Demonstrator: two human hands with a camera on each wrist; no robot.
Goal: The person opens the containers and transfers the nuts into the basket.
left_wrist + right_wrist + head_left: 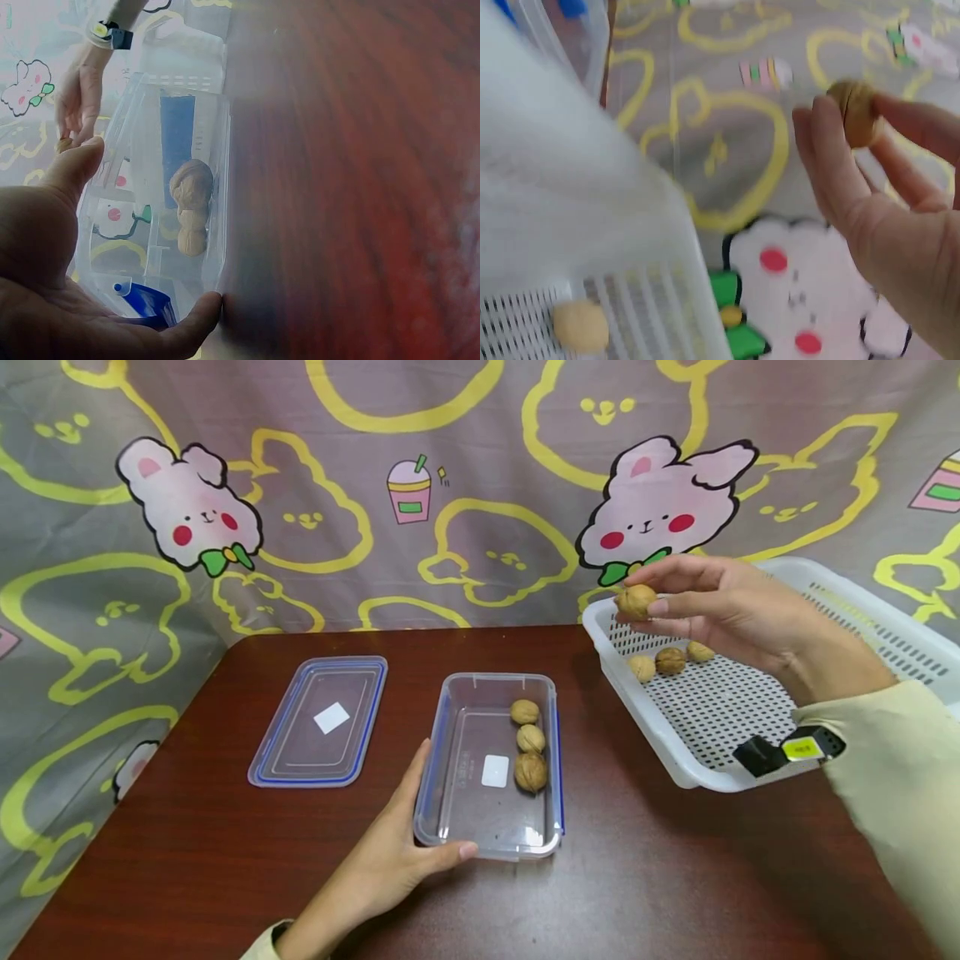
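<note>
My right hand [738,614] pinches a walnut [637,602] between thumb and fingertips, raised over the left rim of the white basket [637,714]. In the right wrist view the same walnut [855,112] shows at the fingertips. My left hand [401,843] grips the near left corner of a clear plastic container [468,818], its thumb along the near rim and its fingers on the left side. Inside that container, three walnuts [530,739] lie in a row against the right wall. Three more walnuts [670,661] are visible in the basket, near its far left corner.
A clear lid [318,722] with a blue seal lies flat on the dark red table [187,827], left of the container. Behind the table hangs a patterned cloth [480,485]. The basket stands at the right, partly covered by my right forearm.
</note>
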